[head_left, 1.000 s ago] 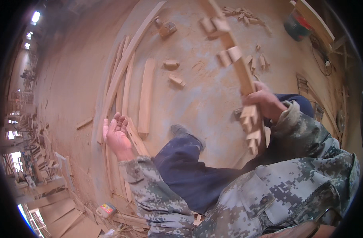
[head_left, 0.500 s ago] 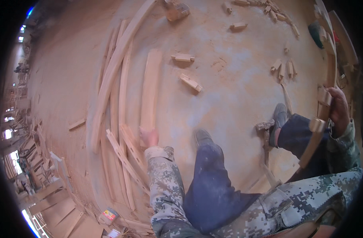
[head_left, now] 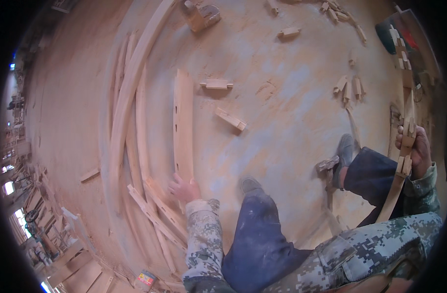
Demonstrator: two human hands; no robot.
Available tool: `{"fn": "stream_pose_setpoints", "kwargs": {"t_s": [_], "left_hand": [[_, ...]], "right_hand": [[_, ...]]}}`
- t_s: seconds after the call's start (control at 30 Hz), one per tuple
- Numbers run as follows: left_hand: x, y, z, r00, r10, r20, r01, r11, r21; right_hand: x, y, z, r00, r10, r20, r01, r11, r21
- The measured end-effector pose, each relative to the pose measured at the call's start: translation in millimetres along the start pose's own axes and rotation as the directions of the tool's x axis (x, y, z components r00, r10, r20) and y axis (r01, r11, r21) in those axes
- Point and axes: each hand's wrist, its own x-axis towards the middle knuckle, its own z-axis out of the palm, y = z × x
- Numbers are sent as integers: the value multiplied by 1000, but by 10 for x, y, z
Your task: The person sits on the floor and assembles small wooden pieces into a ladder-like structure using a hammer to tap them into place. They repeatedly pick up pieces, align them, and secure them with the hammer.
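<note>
— Since half a second ago, your left hand has reached further down to the floor, and your right hand has swung its piece out to the far right edge of the view.

— How does my left hand sit?

— Your arm is stretched down and forward in its camouflage sleeve, fingers loosely curled at the near end of the curved wooden slat, touching it. That slat is pale, flat and gently bowed, with small slots along one edge, lying on the dusty concrete floor.

— And my right?

— Closed around a long curved wooden rail with notched joints, held upright beside your knee. More bent strips lie to the left, small offcut blocks near the slat.
</note>
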Motion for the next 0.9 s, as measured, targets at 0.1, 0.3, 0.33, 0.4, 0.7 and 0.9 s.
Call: {"fn": "stream_pose_setpoints", "kwargs": {"t_s": [0.1,0.3,0.33,0.4,0.7,0.9], "left_hand": [[-120,-93,315,992,76,-96,-99,960,-263],[-142,-16,264,999,-18,44,39,823,-567],[-107,31,33,996,-45,83,88,764,-640],[-271,33,188,997,7,75,45,753,-657],[-809,780,-112,895,440,80,-351,803,-482],[-638,1485,321,724,689,6,-609,644,-463]], "right_hand": [[-21,44,129,1000,-11,-4,10,1000,-8],[-73,-37,194,996,-54,-69,38,975,-217],[-35,58,86,997,-48,-56,35,974,-222],[-146,-10,171,995,-66,-72,39,943,-331],[-164,27,306,999,27,-21,-33,927,-374],[-97,78,292,997,63,42,-47,952,-304]]}}
